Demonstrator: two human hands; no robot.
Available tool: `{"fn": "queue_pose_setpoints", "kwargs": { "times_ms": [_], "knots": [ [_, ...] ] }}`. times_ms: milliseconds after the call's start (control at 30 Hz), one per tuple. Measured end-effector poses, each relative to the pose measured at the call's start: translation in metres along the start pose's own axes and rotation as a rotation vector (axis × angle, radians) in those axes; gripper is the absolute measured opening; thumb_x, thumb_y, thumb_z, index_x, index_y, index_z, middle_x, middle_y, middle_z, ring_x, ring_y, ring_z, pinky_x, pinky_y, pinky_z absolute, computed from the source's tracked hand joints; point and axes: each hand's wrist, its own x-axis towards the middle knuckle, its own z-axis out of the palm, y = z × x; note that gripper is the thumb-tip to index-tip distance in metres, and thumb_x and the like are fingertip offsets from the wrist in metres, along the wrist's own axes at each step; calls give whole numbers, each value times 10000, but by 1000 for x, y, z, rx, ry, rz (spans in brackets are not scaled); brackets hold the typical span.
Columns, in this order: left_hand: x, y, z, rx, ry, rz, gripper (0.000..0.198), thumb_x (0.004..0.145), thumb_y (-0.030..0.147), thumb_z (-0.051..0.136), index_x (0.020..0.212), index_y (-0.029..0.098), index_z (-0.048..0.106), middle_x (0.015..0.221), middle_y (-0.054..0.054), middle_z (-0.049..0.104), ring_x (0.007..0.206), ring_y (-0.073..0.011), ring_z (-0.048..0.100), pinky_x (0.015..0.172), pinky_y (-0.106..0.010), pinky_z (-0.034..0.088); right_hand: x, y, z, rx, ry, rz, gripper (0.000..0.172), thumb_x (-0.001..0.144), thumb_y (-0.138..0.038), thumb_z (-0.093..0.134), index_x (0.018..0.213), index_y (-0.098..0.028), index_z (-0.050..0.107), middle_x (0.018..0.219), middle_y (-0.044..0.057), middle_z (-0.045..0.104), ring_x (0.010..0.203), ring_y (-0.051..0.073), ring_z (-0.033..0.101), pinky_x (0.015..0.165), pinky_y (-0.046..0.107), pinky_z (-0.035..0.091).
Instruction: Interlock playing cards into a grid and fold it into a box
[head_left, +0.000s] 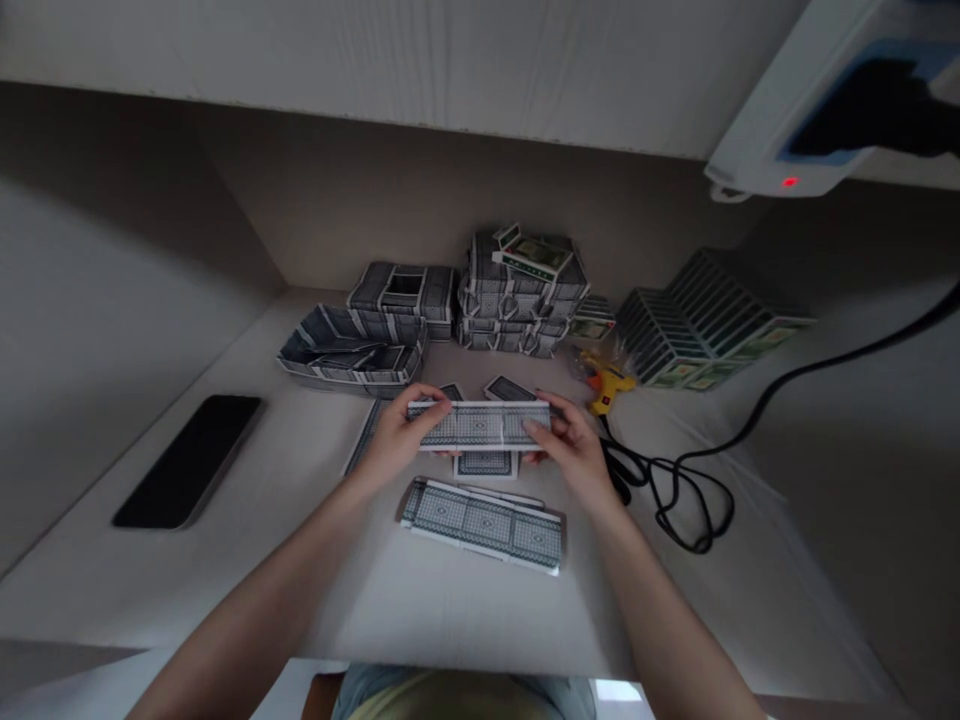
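A strip of joined playing cards point(480, 426), grey patterned backs up, is held level above the desk. My left hand point(403, 432) pinches its left end, thumb on top. At the right end my right hand point(574, 445) grips it the same way, with fingers curled beneath. Below the strip, another playing card point(486, 465) lies partly covered. Closer to me rests a stack of similar card strips point(484, 525), slightly fanned. More loose cards point(510, 388) peek out behind the held strip, and one long piece point(364, 437) sits by my left hand.
Behind stand an open box made of cards point(352, 350), a card-built box with an opening point(401, 290) and stacked card blocks point(517, 300). At right are a yellow glue gun point(609, 385), its black cable point(697, 480) and card packs point(712, 320). A phone point(191, 460) lies left.
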Motion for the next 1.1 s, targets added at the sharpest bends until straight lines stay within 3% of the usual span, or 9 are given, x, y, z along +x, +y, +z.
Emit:
{"fn": "queue_pose_setpoints", "kwargs": {
  "times_ms": [100,233,400,500,600,767,933,1000,1100],
  "knots": [
    [1,0,-3,121,-116,37,212,682,385,638,716,177,613,680,18,620,645,-135,567,593,-210,418,1,0,-7,-74,-59,-14,401,610,-333,734,975,-249,593,727,-16,637,615,158,583,513,252,451],
    [2,3,-9,216,-252,49,213,696,383,630,720,171,632,651,9,623,612,-127,550,556,-200,392,3,0,-20,-218,-282,78,246,584,-302,756,772,-191,642,726,2,645,651,146,581,578,247,436],
    [1,6,-12,339,-287,119,222,719,392,609,734,176,656,661,-3,645,630,-137,569,563,-206,399,1,-1,-23,-317,-429,227,354,538,-279,783,855,-183,658,718,3,646,646,146,583,584,254,436],
    [0,6,-9,344,-276,145,246,738,405,589,731,170,661,679,-4,648,654,-140,574,592,-211,409,-1,1,-19,-297,-482,244,290,545,-277,773,799,-183,670,749,12,655,674,152,584,611,264,438],
    [-1,4,-6,219,-301,102,339,772,468,533,780,158,668,754,-30,665,704,-154,590,614,-221,425,-1,0,-19,-242,-442,258,194,579,-282,747,715,-175,660,670,-3,637,605,133,558,562,245,412],
    [-2,2,-7,-129,-454,-80,626,801,644,290,827,122,634,695,-81,656,584,-176,600,537,-284,456,5,-8,-34,-20,-189,273,224,550,-282,774,709,-184,650,623,-32,611,534,89,513,480,192,354],
    [-14,10,-2,384,-518,257,371,704,514,599,834,169,641,777,-36,629,702,-162,559,625,-263,425,8,-11,-37,220,-22,267,271,515,-287,799,713,-206,632,649,-51,617,554,77,523,506,182,382],
    [-24,14,5,571,-630,436,437,621,509,678,921,195,631,897,-48,611,866,-206,537,758,-305,419,8,-10,-34,209,-25,277,263,527,-290,794,714,-198,634,634,-48,612,545,75,516,501,180,377],
    [-36,13,16,791,-679,555,599,550,549,707,1016,192,592,966,-79,573,965,-262,482,829,-367,393,7,-8,-30,195,-64,284,254,541,-290,788,719,-191,636,636,-41,616,551,78,519,508,182,375]
  ]
}}
